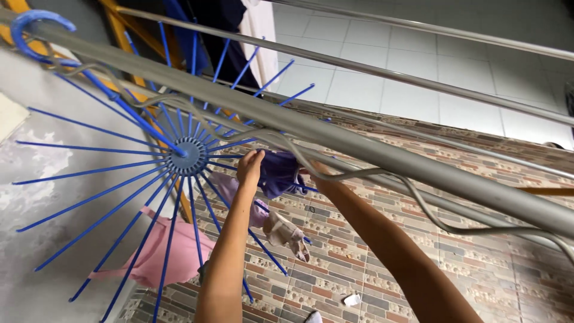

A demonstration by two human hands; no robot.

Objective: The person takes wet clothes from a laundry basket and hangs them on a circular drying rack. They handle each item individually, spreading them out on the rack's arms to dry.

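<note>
1. My left hand is raised just beside the hub of the blue radial drying hanger, its fingers curled shut on the top edge of a small purple garment.
2. My right hand is up behind the grey rail, which hides it; only the forearm shows, so I cannot tell whether it is open or holding anything. It seems to reach the far side of the same purple cloth.
3. The purple garment hangs bunched between my two arms, right under the rail and against the hanger's spokes.
4. I judge it light, soft and limp: it will sag and fold wherever I am not holding it, so a pinch at the hem or a corner suits it better than a grab at the middle.
5. The thin blue spokes look springy and will likely flex if I tug.
6. Below my left wrist hangs a pale small garment; further left of that arm, a pink garment droops from the lower spokes.
</note>
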